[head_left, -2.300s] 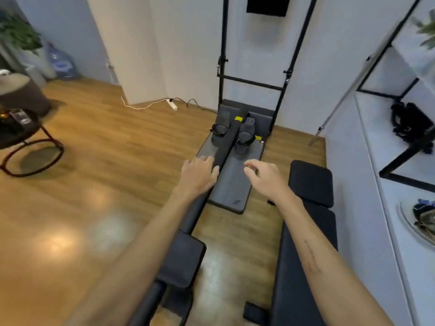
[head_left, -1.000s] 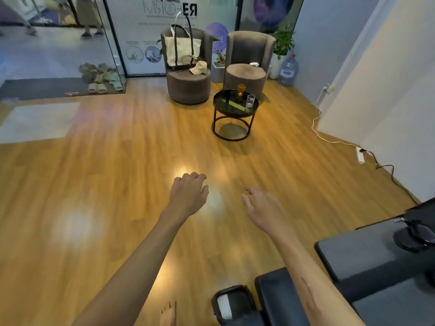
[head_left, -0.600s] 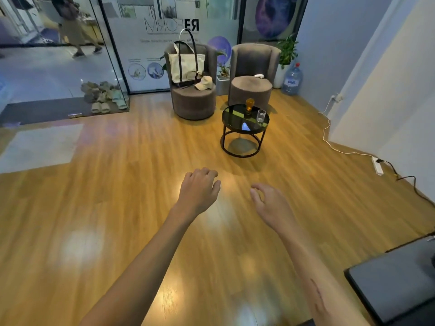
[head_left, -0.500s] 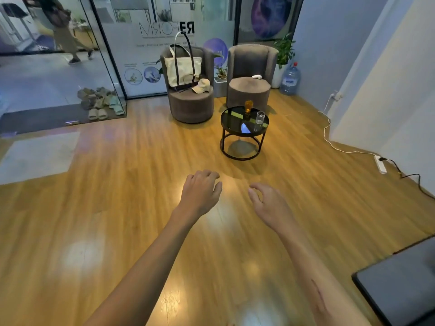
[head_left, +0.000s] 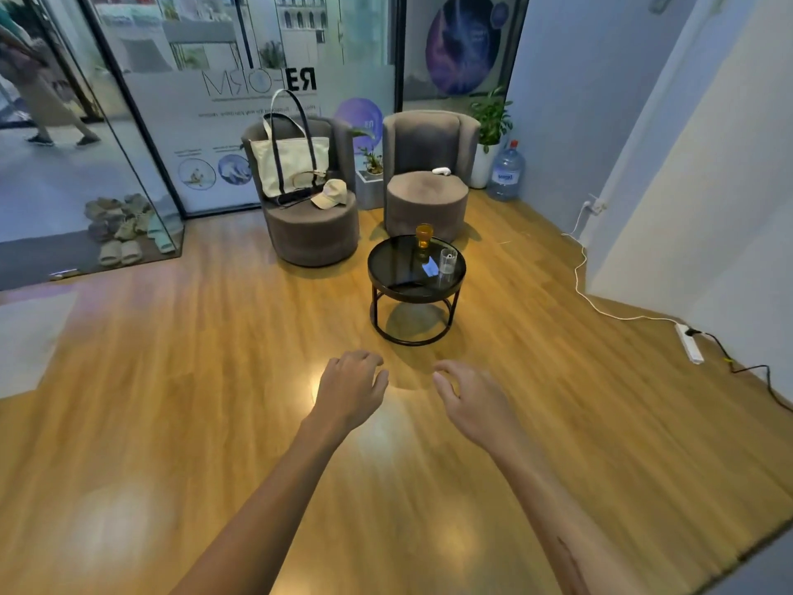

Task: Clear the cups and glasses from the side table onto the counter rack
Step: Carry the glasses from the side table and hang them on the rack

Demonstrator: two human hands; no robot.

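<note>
**Closing in on the side table with both hands free**

You are facing the round black side table [head_left: 388, 274], which is standing on the wooden floor [head_left: 171, 380] in front of two grey armchairs. Your left hand [head_left: 349, 390] is hanging out ahead of you with its fingers loosely curled and gripping nothing; your right hand [head_left: 472, 405] is doing the same, thumb and fingers relaxed and apart, empty. Both are hovering over bare floor, well short of the table.

Two pieces are waiting on the table top. The amber glass [head_left: 424, 237] is standing upright near the far edge, and it looks to be holding some liquid. The clear glass [head_left: 447, 261] is standing upright near the right edge, closer to you. A small pale card or phone is lying between them, and a dark flat item is lying near the front edge; neither is clear enough to name.

As you are approaching, be planning one glass per hand: the clear one suits your right hand, the amber one your left. Be reaching over the front edge low and gripping each around its wall, not its rim. Be keeping the amber glass level, since tipping it probably means a spill. The counter rack is not in view here.
</note>
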